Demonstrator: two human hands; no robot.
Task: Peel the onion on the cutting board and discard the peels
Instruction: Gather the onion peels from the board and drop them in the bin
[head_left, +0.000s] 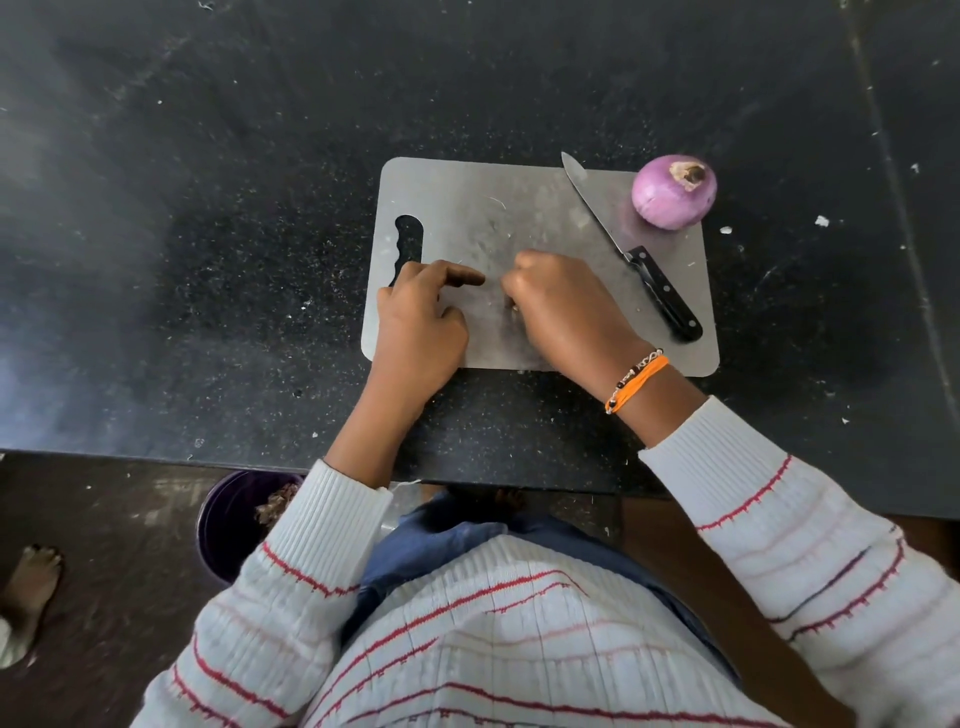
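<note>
Both grips rest on the grey plastic cutting board (519, 208): left hand (423, 317) loosely curled with forefinger extended, right hand (558, 306) with fingers curled under, contents hidden. Peeled purple onion (674, 191) sits at the board's far right corner, beside a black-handled knife (631, 249).

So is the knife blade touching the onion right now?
Apart. The head view shows a strip of bare cutting board between the knife blade and the onion at the board's far right corner.

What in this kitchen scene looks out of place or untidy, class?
The onion sits at the cutting board's far right corner, overhanging its edge onto the counter. Small pale scraps litter the dark counter beside it.
</note>
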